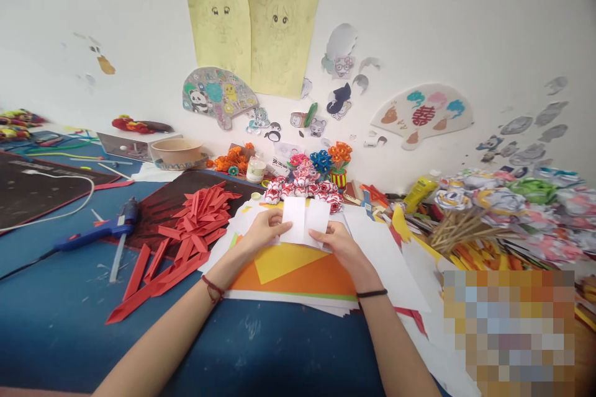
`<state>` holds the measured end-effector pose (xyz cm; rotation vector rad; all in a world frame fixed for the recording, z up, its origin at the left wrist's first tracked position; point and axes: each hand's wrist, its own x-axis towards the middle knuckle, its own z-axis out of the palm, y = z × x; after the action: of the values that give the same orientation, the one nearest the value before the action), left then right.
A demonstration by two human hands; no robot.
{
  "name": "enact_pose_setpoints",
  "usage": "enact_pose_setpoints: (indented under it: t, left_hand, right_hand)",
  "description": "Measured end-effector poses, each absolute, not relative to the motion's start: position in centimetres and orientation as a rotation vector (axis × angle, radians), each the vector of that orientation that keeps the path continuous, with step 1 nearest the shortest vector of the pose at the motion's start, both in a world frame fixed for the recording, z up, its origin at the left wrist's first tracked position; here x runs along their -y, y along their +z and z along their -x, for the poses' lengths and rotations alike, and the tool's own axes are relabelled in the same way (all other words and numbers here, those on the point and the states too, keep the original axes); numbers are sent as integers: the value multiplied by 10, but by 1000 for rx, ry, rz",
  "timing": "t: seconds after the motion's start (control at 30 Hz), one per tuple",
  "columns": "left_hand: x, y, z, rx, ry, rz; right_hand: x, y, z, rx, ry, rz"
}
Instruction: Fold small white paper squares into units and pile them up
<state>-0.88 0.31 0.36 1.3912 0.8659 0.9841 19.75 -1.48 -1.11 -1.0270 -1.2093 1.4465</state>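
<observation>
Both hands hold a small white sheet of paper [305,218] with a vertical crease down its middle, above a stack of orange and yellow sheets [298,273]. My left hand [263,231] pinches its left edge and my right hand [338,240] grips its lower right corner. A red cord bracelet circles my left wrist and a black band my right wrist. Red and white paper flowers [302,186] lie just beyond the sheet.
Red paper strips [186,229] lie piled at the left beside a blue glue gun [100,229] on the blue table [69,322]. A bowl [177,152] stands further back. Paper roses on sticks [488,211] crowd the right. Drawings hang on the wall.
</observation>
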Motion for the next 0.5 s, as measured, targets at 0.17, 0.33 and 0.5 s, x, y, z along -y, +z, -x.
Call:
enact_pose_setpoints:
  t: [0.17,0.33,0.5]
  left_hand:
    - [-4,3,10,-857,892,-1432]
    - [-7,-3,10,-927,927,-1465]
    - [-12,-7,10,-948,1050,-1555]
  right_hand:
    - [13,-12,-197,1212,1372,1043]
    - [12,-14,-198,1243,1365,1079]
    - [11,-14,-201,1191,1321,1087]
